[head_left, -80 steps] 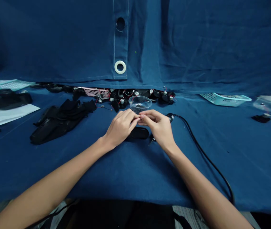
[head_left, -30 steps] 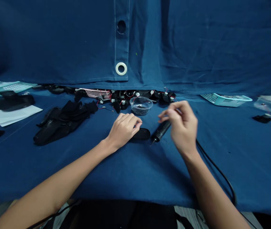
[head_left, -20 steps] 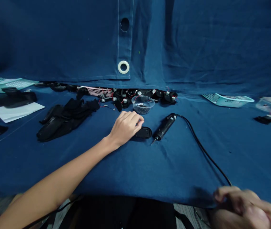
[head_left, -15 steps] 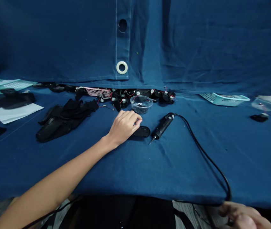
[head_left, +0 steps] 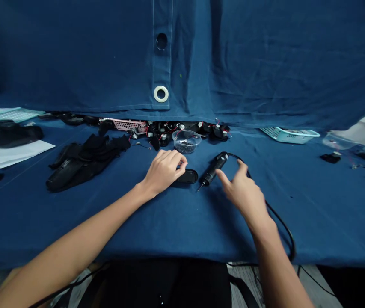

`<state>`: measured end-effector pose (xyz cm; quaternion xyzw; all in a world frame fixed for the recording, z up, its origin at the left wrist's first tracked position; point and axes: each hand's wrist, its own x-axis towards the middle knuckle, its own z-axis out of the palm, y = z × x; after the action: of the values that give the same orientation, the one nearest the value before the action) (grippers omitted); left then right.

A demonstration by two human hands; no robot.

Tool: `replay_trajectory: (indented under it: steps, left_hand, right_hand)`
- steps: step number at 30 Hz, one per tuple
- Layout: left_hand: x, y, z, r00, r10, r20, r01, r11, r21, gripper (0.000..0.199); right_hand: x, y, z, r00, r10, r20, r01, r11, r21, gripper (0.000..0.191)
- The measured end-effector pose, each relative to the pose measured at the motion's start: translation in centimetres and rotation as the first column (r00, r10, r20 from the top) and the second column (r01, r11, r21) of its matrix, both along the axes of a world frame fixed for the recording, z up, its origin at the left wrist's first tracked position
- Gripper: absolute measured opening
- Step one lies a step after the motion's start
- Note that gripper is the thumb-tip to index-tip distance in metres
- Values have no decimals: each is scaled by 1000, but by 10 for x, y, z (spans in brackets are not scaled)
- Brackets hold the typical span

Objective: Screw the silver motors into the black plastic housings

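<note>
My left hand (head_left: 164, 171) is closed in a pinch above the near end of a black oblong plastic part (head_left: 188, 176). What its fingertips hold, if anything, is too small to make out, and the hand covers part of the black piece. A black corded electric screwdriver (head_left: 213, 169) lies on the blue cloth, its bit pointing toward me and to the left. Just right of the screwdriver hovers my right hand (head_left: 245, 188), thumb and index finger spread, nothing between them. Behind the left hand stands a clear round tub (head_left: 186, 141) with small dark bits inside.
Black fabric-like pieces (head_left: 87, 160) and white paper (head_left: 15, 152) lie to the left. A pink basket (head_left: 127, 125) and wired black parts sit under the hanging blue curtain (head_left: 105, 55). A turquoise basket (head_left: 289, 135) is at right. The screwdriver's cord (head_left: 281, 222) runs toward the front edge.
My right hand has come up from the lower right corner to beside the screwdriver, fingers spreading. The left hand keeps its place over the black part. The view has shifted slightly.
</note>
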<state>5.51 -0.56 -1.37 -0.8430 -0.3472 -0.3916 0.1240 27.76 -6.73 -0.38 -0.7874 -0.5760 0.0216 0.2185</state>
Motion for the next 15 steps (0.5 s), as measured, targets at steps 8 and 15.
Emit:
replay_trajectory:
  steps: [8, 15]
  left_hand:
    - [-4, 3, -1, 1000, -6, 15, 6, 1000, 1, 9]
    - [-9, 5, 1, 992, -14, 123, 8, 999, 49, 8]
  right_hand:
    - [-1, 94, -29, 813, -194, -549, 124, 979, -163, 98]
    - [18, 85, 3, 397, -8, -918, 177, 982, 68, 16]
